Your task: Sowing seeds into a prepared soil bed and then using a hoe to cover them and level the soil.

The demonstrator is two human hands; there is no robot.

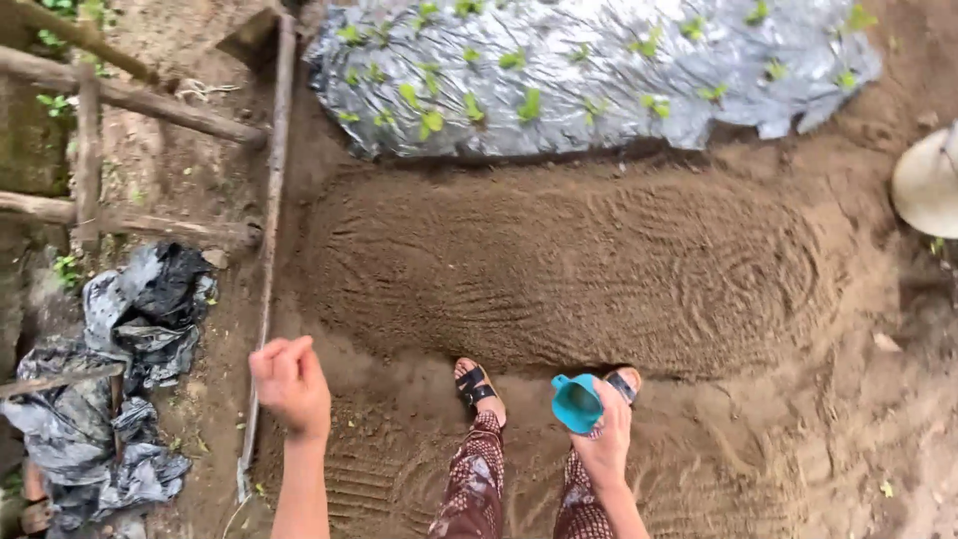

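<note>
My right hand (606, 439) holds a small teal cup (576, 402) by its lower part, its mouth turned toward me, just above my right foot. My left hand (290, 384) is curled into a loose fist with nothing visible in it, hovering near a long thin wooden pole (267, 250). Before my sandalled feet (477, 384) lies a raised oval bed of raked brown soil (579, 269). Behind it a second bed is covered by silver plastic sheeting (599, 80) with small green seedlings poking through holes.
Crumpled black and grey plastic (120, 379) lies on the ground at left, beside rough wooden rails (120, 95). A pale hat brim (928, 185) shows at the right edge. Loose earth surrounds the beds.
</note>
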